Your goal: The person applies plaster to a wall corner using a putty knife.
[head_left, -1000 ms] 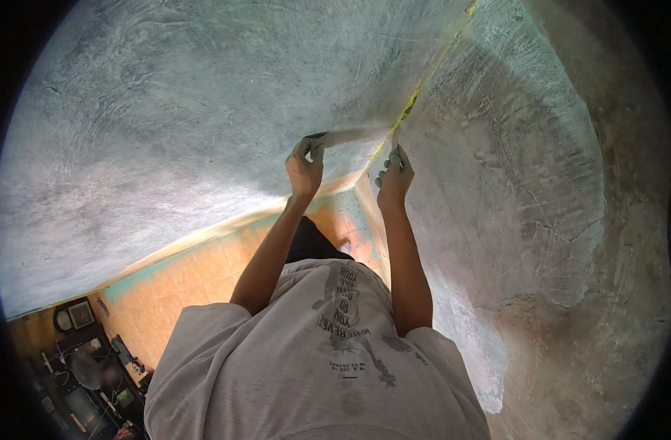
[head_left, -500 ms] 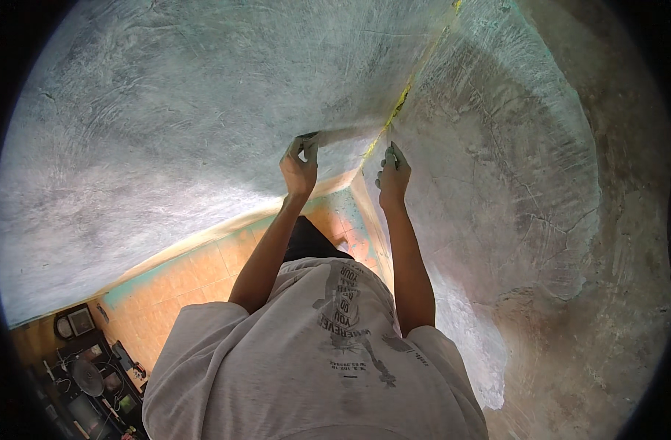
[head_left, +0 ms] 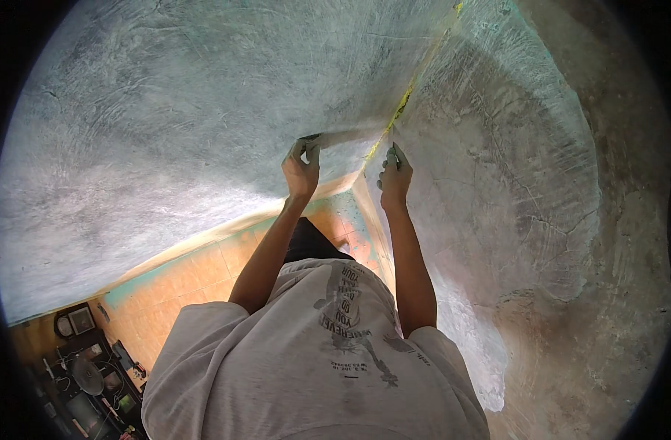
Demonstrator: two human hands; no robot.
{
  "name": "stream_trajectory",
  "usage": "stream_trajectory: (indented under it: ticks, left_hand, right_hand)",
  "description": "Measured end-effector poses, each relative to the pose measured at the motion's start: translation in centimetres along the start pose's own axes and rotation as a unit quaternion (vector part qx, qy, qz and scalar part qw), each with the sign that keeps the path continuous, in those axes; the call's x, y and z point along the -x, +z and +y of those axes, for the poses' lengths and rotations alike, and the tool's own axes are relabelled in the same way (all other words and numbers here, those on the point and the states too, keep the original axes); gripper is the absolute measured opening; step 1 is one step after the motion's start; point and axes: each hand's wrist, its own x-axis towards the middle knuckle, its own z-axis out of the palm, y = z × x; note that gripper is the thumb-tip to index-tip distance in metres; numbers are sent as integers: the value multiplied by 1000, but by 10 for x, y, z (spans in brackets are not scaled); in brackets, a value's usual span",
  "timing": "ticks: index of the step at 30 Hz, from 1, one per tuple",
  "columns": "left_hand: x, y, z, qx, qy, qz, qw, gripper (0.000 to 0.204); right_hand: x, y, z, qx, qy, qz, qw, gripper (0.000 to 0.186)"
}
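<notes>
My left hand (head_left: 301, 174) is raised close to the grey wall (head_left: 203, 95), thumb and fingers closed on a small, flat, dark-edged piece (head_left: 310, 137). What kind of piece it is, I cannot make out. On the other side of the corner, my right hand (head_left: 395, 180) is closed around a slim, dark-handled tool (head_left: 400, 153) like a narrow scraper. Its thin tip points up toward the corner, where a yellow streak (head_left: 403, 104) runs along the joint between the two walls. Whether the tip touches the wall cannot be seen.
The right wall (head_left: 497, 183) is grey with cracks and rough plaster patches. Orange floor tiles (head_left: 203, 268) lie below, edged with green paint. At the lower left stands a dark rack (head_left: 86, 389) with electronics, cables and a round fan-like object.
Both hands have shifted very slightly to the right and down in the picture, each keeping its hold. Otherwise, little differs.
</notes>
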Motion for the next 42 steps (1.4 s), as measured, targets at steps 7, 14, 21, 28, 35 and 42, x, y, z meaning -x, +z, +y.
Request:
stream_trajectory:
  ticks: [7, 14, 21, 28, 35, 42]
  left_hand:
    - [0, -6, 0, -3, -42, -17, 999, 11]
    - [-1, -2, 7, 7, -7, -4, 1000, 11]
    - [-1, -2, 3, 6, -13, -10, 1000, 12]
    - [0, -9, -2, -41, -61, -54, 996, 18]
    - [-1, -3, 0, 5, -8, -22, 1000, 13]
    - [1, -3, 1, -8, -17, -13, 1000, 13]
  right_hand:
    - [-5, 4, 9, 43, -24, 6, 999, 42]
    - [-37, -6, 55, 107, -121, 33, 986, 41]
    - [-38, -6, 55, 142, -137, 42, 979, 41]
    - [-3, 16, 24, 200, -157, 74, 964, 40]
    - [-7, 9, 31, 207, -184, 87, 957, 40]
    - [-8, -3, 42, 202, -150, 54, 966, 40]
